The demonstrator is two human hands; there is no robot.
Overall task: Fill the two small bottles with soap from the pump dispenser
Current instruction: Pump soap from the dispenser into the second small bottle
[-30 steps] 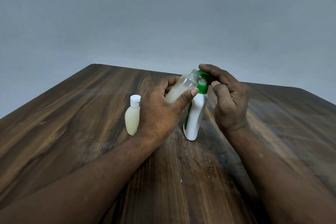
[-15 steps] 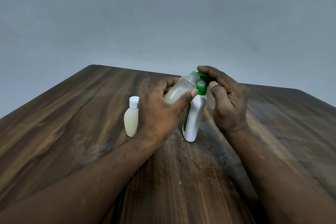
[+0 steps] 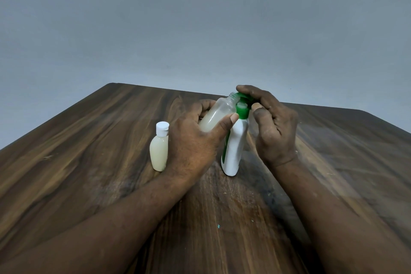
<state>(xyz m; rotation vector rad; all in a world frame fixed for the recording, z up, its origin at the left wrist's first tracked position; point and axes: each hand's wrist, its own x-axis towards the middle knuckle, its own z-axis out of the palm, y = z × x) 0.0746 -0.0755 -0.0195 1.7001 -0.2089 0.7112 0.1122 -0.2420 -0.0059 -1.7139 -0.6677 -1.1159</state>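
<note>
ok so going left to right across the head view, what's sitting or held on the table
capped small bottle → left hand → open small bottle, held tilted in that hand → white pump dispenser with green top → right hand on the pump

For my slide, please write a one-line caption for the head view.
Left hand tilts an uncapped small bottle to the pump dispenser under the right hand; a capped bottle stands aside.
</note>
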